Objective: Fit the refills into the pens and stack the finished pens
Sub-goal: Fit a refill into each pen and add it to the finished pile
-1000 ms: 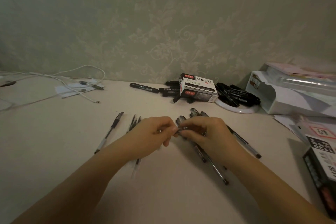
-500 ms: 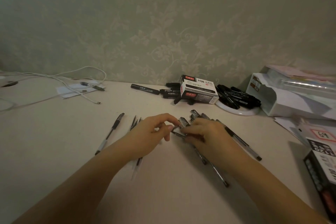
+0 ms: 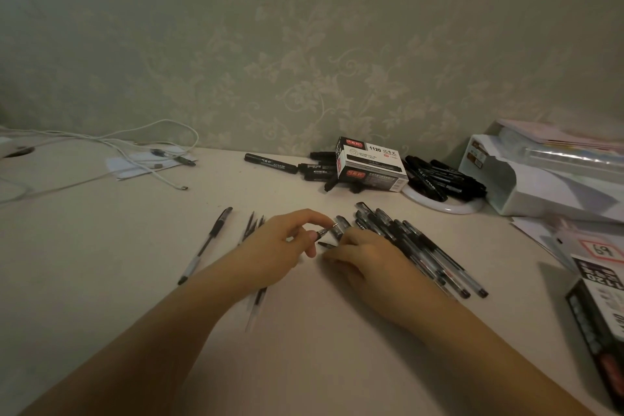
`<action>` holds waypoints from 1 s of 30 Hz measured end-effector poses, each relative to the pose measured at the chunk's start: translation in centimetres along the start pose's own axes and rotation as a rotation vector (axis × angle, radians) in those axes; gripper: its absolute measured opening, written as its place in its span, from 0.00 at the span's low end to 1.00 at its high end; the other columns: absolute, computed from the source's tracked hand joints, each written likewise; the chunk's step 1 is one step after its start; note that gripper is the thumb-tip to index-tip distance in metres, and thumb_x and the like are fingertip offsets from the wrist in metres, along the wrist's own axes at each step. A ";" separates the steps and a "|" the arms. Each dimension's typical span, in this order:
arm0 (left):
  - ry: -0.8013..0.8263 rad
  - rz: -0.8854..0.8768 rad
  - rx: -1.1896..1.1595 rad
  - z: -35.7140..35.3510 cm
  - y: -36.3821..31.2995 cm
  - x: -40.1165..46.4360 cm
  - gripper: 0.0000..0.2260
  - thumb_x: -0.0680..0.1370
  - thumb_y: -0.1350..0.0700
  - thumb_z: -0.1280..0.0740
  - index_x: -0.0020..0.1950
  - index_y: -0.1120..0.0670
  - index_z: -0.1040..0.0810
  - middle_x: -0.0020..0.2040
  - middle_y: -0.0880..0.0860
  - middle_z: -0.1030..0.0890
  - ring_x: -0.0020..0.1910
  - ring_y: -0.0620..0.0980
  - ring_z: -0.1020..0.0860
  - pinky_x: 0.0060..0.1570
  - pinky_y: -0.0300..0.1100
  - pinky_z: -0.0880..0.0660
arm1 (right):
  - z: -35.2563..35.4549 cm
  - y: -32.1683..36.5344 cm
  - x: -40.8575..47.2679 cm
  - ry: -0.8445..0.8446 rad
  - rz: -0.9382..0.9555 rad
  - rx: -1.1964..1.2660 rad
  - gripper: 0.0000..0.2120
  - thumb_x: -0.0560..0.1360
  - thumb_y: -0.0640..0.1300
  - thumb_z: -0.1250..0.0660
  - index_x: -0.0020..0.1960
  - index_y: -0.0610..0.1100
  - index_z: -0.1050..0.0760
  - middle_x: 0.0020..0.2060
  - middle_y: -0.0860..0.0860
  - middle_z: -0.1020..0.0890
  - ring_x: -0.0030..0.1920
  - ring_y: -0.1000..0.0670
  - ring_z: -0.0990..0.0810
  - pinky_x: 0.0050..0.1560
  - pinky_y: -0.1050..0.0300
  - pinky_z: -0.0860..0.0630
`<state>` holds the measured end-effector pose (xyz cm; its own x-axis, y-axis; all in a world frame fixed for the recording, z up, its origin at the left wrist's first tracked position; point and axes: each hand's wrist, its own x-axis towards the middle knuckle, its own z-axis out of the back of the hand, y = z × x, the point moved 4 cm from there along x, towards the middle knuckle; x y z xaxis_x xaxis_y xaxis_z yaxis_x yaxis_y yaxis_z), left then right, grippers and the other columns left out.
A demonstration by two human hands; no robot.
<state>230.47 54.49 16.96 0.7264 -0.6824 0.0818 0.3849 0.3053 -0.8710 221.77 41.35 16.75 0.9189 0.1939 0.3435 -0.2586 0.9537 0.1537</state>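
Note:
A pile of finished black-capped clear pens [image 3: 426, 248] lies on the table right of centre. My left hand [image 3: 278, 246] pinches the tip end of a pen [image 3: 327, 231] between thumb and forefinger. My right hand [image 3: 366, 257] curls round the same pen's barrel at the pile's left edge and hides most of it. Thin refills [image 3: 251, 223] stick out from under my left hand, and more of them [image 3: 256, 306] show below my left wrist. A single pen [image 3: 206, 244] lies apart to the left.
Black markers [image 3: 442, 179] fill a white dish at the back. A marker box [image 3: 369, 164] and loose markers [image 3: 270, 163] sit beside it. A white tray [image 3: 540, 186] and boxes [image 3: 597, 300] stand on the right. White cables [image 3: 111, 145] trail at the back left.
Both hands have carried the pen down and to the right, from above the table to the left edge of the pile. My right hand now lies over the pile.

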 end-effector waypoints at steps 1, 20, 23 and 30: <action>0.000 0.003 -0.006 0.0 0.0 0.0 0.14 0.83 0.56 0.42 0.56 0.39 0.22 0.39 0.49 0.21 0.23 0.38 0.32 0.25 0.33 0.34 | -0.1 0.0 0.0 0.003 -0.006 -0.002 0.14 0.81 0.40 0.38 0.64 0.47 0.21 0.51 0.48 0.22 0.51 0.47 0.25 0.48 0.56 0.30; -0.194 -0.276 0.297 -0.9 -1.9 -1.0 0.16 0.82 0.53 0.42 0.69 0.40 0.31 0.44 0.40 0.25 0.38 0.28 0.28 0.38 0.24 0.32 | 1.9 -3.5 -0.6 -0.618 -0.854 1.637 0.08 0.81 0.42 0.37 0.54 0.39 0.22 0.45 0.46 0.13 0.44 0.49 0.14 0.40 0.60 0.18; -0.244 -0.253 0.317 -0.4 -1.7 -0.8 0.14 0.82 0.52 0.42 0.67 0.43 0.28 0.44 0.42 0.25 0.38 0.30 0.28 0.38 0.26 0.32 | 4.9 -6.9 -2.3 -0.859 -0.901 1.384 0.06 0.80 0.44 0.37 0.52 0.44 0.22 0.38 0.51 0.14 0.40 0.53 0.15 0.40 0.61 0.18; -0.336 -0.162 0.413 0.7 -1.1 -0.8 0.10 0.79 0.50 0.37 0.60 0.45 0.23 0.50 0.43 0.22 0.44 0.40 0.25 0.47 0.34 0.29 | 5.4 -11.4 -3.7 -0.517 -0.802 0.317 0.05 0.77 0.46 0.30 0.49 0.48 0.17 0.37 0.55 0.19 0.39 0.57 0.22 0.39 0.65 0.31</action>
<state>229.85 55.20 18.16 0.7551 -0.5138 0.4072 0.6486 0.4956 -0.5777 219.70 28.55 18.78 0.6339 -0.6741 0.3792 0.2434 0.6393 0.7295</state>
